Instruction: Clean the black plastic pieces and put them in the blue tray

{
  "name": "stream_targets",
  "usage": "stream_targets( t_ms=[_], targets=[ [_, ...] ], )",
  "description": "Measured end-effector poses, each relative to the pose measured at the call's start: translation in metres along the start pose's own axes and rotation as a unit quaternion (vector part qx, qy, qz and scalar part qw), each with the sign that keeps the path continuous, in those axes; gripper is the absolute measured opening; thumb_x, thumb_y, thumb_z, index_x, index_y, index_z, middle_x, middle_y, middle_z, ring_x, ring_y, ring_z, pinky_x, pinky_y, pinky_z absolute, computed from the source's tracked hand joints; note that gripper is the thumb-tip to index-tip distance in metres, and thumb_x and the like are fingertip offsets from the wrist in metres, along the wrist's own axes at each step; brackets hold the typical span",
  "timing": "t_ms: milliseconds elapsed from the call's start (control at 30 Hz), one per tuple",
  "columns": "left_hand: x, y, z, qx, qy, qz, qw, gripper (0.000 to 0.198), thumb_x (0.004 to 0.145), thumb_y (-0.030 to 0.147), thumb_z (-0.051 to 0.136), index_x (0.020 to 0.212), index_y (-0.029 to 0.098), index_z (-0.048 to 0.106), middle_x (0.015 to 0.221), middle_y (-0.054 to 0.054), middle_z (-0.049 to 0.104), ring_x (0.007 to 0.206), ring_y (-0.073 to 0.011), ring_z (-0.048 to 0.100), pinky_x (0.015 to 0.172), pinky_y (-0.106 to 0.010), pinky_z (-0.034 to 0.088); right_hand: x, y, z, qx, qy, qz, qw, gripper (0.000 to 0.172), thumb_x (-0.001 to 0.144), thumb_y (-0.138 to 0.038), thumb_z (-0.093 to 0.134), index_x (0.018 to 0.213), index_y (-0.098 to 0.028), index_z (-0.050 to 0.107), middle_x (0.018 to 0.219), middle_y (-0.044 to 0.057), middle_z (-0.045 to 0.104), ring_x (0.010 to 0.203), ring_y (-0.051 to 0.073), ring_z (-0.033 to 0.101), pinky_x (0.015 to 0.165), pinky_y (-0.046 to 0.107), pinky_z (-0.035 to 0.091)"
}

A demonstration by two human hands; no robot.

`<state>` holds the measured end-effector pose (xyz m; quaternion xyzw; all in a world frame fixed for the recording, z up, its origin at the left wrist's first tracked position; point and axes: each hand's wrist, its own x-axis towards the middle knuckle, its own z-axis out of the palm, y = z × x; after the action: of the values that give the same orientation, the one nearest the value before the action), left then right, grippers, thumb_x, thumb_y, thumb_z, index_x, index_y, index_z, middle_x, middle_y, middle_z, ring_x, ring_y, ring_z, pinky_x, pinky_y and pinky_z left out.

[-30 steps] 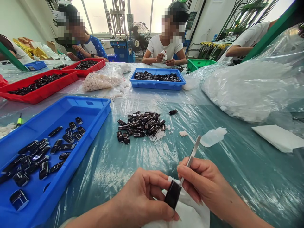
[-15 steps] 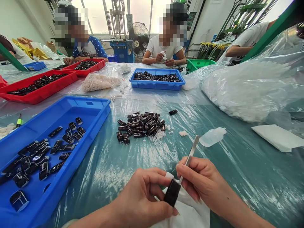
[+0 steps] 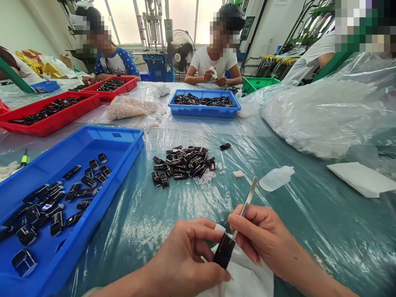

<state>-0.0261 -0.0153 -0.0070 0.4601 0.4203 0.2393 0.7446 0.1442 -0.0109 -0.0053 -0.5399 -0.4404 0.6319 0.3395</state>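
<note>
Pinched between the thumb and fingers of my left hand [image 3: 192, 255] is a small black glossy plastic part [image 3: 224, 251], held tilted. A white cover sits on one of that hand's fingertips. My right hand [image 3: 262, 235] is closed round a thin flat metal tool, like tweezers [image 3: 249, 196], its lower end touching the upper edge of the black part. Beneath both hands lies a white cloth or paper [image 3: 247, 270]. Further forward, a pile of similar black parts [image 3: 185, 163] rests on the plastic-covered table [image 3: 148, 218], with white crumbs beside it.
A large blue tray [image 3: 123, 165] with scattered black parts stands at left. Behind are red trays [image 3: 46, 130] and another blue tray [image 3: 204, 111], all filled. A translucent bottle [image 3: 275, 179], folded white paper [image 3: 360, 177] and a big plastic bag [image 3: 324, 115] lie right. Co-workers sit opposite.
Both my hands stay nearly in place, with the metal tool still against the black part. At the far right, the co-worker has shifted position.
</note>
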Motion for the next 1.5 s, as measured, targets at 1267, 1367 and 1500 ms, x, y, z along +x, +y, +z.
stream_targets(
  t_ms=[1267, 1367, 1500],
  targets=[
    [0.0014, -0.0027, -0.0013, 0.008, -0.017, 0.007, 1.0, 0.03, 0.05, 0.006, 0.073, 0.079, 0.013, 0.072, 0.099, -0.006, 0.052, 0.057, -0.0061, 0.054, 0.051, -0.018, 0.043, -0.0018, 0.004, -0.0014, -0.016, -0.015, -0.002, 1.0, 0.045, 0.072, -0.054, 0.059, 0.051, -0.016, 0.048, 0.032, -0.006, 0.041, 0.028, 0.003, 0.033, 0.033, 0.018, 0.018],
    [0.001, -0.0032, -0.0015, 0.01, -0.022, 0.014, 1.0, 0.028, 0.051, 0.008, 0.073, 0.079, 0.012, 0.072, 0.097, -0.005, 0.051, 0.058, -0.0064, 0.054, 0.051, -0.018, 0.042, -0.0021, 0.0041, -0.0017, -0.018, -0.015, -0.003, 1.0, 0.045, 0.073, -0.054, 0.059, 0.051, -0.016, 0.048, 0.032, -0.006, 0.041, 0.029, 0.003, 0.032, 0.033, 0.018, 0.019],
    [-0.0001, -0.0021, -0.0013, 0.015, -0.034, 0.02, 0.999, 0.026, 0.054, 0.012, 0.074, 0.08, 0.012, 0.071, 0.093, -0.005, 0.052, 0.06, -0.0065, 0.053, 0.051, -0.017, 0.04, -0.0032, 0.0021, -0.0005, -0.025, -0.014, 0.002, 1.0, 0.044, 0.074, -0.054, 0.057, 0.052, -0.016, 0.048, 0.033, -0.006, 0.042, 0.029, 0.004, 0.032, 0.034, 0.019, 0.019]
  ],
)
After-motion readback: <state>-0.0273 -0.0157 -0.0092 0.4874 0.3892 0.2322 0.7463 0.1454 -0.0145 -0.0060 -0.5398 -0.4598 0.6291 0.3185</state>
